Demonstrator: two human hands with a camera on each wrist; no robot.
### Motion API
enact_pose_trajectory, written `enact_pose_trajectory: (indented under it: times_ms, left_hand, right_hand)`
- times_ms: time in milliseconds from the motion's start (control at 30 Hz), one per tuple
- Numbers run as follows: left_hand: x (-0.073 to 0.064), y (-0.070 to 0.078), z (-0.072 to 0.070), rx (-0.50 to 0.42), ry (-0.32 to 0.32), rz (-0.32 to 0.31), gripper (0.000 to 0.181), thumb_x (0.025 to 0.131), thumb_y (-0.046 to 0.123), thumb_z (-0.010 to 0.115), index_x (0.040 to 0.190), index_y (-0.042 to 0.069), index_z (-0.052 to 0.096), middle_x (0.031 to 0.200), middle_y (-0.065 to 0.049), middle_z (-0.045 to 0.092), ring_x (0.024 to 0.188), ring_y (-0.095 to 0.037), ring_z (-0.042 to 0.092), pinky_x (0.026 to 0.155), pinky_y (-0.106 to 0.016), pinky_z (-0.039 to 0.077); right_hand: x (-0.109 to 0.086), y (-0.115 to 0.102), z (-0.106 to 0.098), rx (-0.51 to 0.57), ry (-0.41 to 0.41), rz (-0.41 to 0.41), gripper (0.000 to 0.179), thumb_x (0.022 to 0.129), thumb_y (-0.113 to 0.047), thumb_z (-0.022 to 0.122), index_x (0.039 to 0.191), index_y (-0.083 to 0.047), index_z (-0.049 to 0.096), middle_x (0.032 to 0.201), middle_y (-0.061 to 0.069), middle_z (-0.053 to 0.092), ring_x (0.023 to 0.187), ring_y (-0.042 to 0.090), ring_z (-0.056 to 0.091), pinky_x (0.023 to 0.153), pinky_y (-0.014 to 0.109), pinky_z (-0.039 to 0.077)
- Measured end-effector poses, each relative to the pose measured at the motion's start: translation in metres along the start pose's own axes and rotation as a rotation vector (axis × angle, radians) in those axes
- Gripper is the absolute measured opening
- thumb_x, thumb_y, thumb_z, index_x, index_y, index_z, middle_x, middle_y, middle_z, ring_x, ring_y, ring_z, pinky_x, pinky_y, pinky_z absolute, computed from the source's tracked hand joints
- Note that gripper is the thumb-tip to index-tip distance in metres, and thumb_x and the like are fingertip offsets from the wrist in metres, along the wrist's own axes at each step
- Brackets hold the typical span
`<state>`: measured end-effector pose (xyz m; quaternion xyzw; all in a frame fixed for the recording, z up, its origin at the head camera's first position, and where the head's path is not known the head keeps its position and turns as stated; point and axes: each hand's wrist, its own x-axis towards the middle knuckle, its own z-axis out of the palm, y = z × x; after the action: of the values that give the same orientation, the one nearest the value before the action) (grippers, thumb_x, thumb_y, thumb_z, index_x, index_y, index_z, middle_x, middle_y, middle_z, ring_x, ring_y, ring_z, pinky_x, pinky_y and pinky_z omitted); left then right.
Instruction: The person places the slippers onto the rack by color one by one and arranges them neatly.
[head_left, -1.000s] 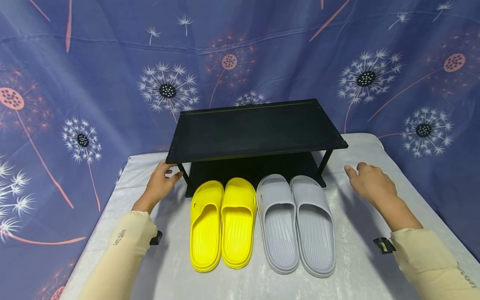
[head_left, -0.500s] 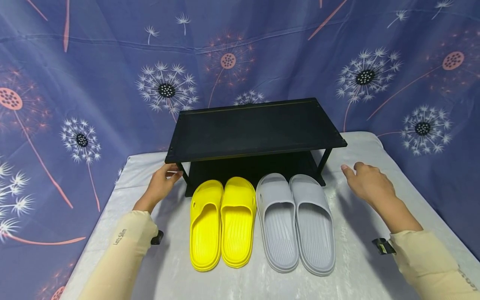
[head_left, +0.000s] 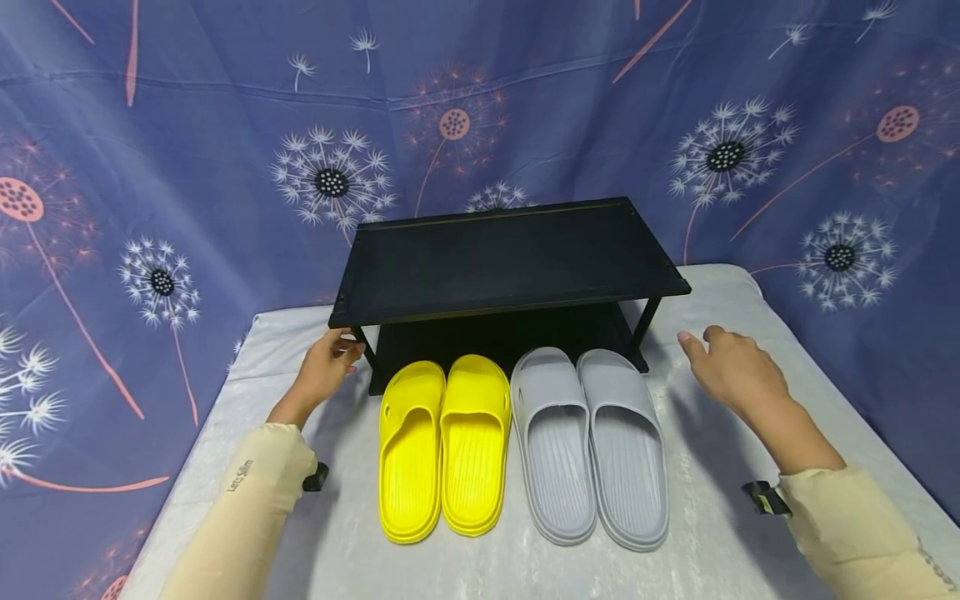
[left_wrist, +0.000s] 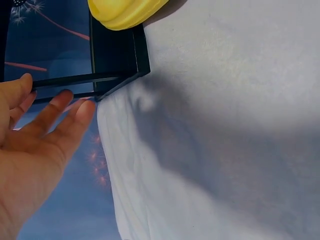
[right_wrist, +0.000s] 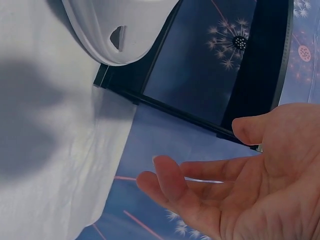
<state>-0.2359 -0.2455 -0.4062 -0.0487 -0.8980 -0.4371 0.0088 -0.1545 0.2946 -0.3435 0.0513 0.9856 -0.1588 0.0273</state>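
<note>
Hovering beside black rack: right grip, fingers loose.

You are in a small corner enclosed by deep-blue fabric hangings printed with white and coral dandelions, which rise behind and on both sides of your desk covered in white cloth. The black, flat-topped two-tier rack, smooth yellow slippers and smooth pale-grey slippers are household goods, so it looks homelike; which room, you cannot tell.
</note>
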Motion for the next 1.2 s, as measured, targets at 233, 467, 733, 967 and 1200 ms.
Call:
enact_pose_trajectory:
  times_ms: [233,467,733,967,1200]
  left_hand:
    - [0.0,-0.002,0.003,-0.082,-0.01,-0.019,0.039,0.1,0.014,0.053,0.135,0.002,0.043,0.118,-0.028,0.058,0.104,-0.04,0.061,0.082,-0.042,0.057]
    - [-0.002,0.002,0.003,-0.225,-0.029,-0.023,0.039,0.1,0.009,0.051,0.134,-0.006,0.039,0.119,-0.036,0.052,0.103,-0.047,0.057,0.086,-0.048,0.054]
    - [-0.001,0.0,0.006,-0.251,-0.04,-0.055,0.039,0.101,0.011,0.05,0.135,-0.004,0.037,0.119,-0.031,0.049,0.103,-0.043,0.058,0.092,-0.047,0.051]
    - [0.001,-0.002,0.007,-0.232,-0.053,-0.066,0.035,0.102,0.011,0.047,0.133,-0.001,0.037,0.117,-0.026,0.048,0.102,-0.039,0.06,0.092,-0.04,0.053]
    - [0.0,0.0,0.006,-0.228,-0.054,-0.072,0.036,0.102,0.012,0.047,0.134,-0.002,0.036,0.118,-0.026,0.048,0.103,-0.041,0.062,0.094,-0.042,0.051]
  right_hand:
    - [-0.003,-0.004,0.001,0.01,0.007,-0.009,0.078,0.102,-0.053,0.023,0.128,0.018,0.042,0.123,0.045,0.044,0.105,0.062,0.046,0.076,0.067,0.041]
    - [-0.008,-0.006,0.006,0.021,0.015,-0.01,0.076,0.102,-0.052,0.024,0.127,0.017,0.043,0.122,0.046,0.045,0.104,0.064,0.046,0.077,0.068,0.041]
    - [-0.013,-0.011,0.009,0.046,-0.014,0.007,0.08,0.101,-0.055,0.023,0.131,0.018,0.039,0.125,0.046,0.041,0.108,0.065,0.042,0.082,0.07,0.039]
    - [-0.02,-0.016,0.014,0.062,-0.033,-0.004,0.082,0.101,-0.056,0.024,0.134,0.018,0.033,0.126,0.047,0.04,0.109,0.064,0.043,0.081,0.07,0.04]
    - [-0.028,-0.022,0.019,0.077,-0.063,-0.004,0.088,0.099,-0.059,0.024,0.138,0.019,0.027,0.128,0.047,0.038,0.111,0.064,0.041,0.083,0.07,0.039]
